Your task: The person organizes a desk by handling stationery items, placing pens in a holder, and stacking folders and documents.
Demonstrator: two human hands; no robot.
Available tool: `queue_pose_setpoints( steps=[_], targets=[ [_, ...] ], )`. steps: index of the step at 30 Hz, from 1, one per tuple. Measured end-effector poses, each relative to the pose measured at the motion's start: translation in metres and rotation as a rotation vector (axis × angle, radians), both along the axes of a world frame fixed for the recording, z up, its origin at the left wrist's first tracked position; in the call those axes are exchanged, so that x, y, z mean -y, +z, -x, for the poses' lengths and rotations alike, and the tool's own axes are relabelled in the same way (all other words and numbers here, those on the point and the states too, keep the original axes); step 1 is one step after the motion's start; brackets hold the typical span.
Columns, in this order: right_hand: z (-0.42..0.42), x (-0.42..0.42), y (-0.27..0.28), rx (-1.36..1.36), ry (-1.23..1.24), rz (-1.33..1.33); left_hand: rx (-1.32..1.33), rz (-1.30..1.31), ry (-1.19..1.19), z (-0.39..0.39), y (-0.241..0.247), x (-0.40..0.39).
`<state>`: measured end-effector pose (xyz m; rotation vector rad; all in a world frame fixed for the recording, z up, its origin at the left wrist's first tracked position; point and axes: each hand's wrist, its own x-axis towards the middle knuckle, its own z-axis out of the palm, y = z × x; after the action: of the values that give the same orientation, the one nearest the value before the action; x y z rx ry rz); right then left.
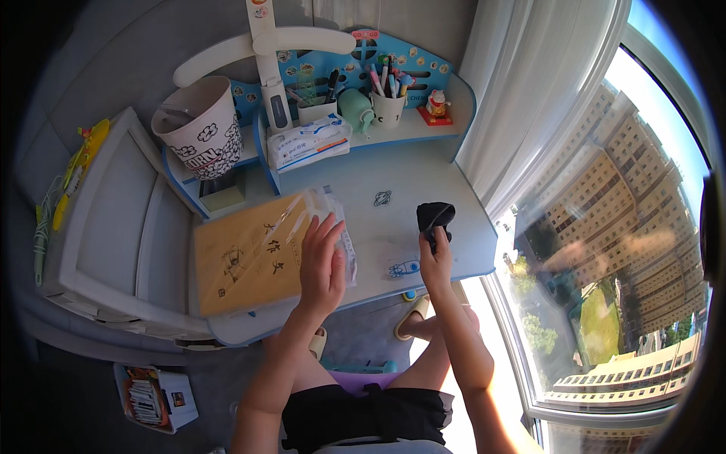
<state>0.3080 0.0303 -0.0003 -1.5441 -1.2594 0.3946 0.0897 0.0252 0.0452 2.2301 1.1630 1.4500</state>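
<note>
My right hand grips a black cloth above the right part of the white desk top. My left hand is held with its fingers extended and nothing in it. Below and beside it lies a yellow-brown composition pad with dark printed characters and a small drawing. A clear plastic sleeve covers or sticks out from the pad's right side; whether my left hand touches it I cannot tell. A blue rocket print shows on the desk beside my right hand.
A popcorn bucket, a wet-wipe pack, a green rounded object, a pen cup and a lucky cat figurine stand along the back shelf. A white drawer unit borders the left. Curtain and window are at right.
</note>
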Motion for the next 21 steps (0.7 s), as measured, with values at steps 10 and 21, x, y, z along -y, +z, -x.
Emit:
queue_pose_setpoints(
  steps=[10,21],
  targets=[
    [0.034,-0.125,-0.031,1.029,0.66,0.313,-0.581,0.163,0.301,0.025,-0.011,-0.038],
    [-0.046,-0.075,-0.045,0.993,0.426,0.219,-0.77,0.257,0.333,0.027,-0.022,-0.041]
  ],
)
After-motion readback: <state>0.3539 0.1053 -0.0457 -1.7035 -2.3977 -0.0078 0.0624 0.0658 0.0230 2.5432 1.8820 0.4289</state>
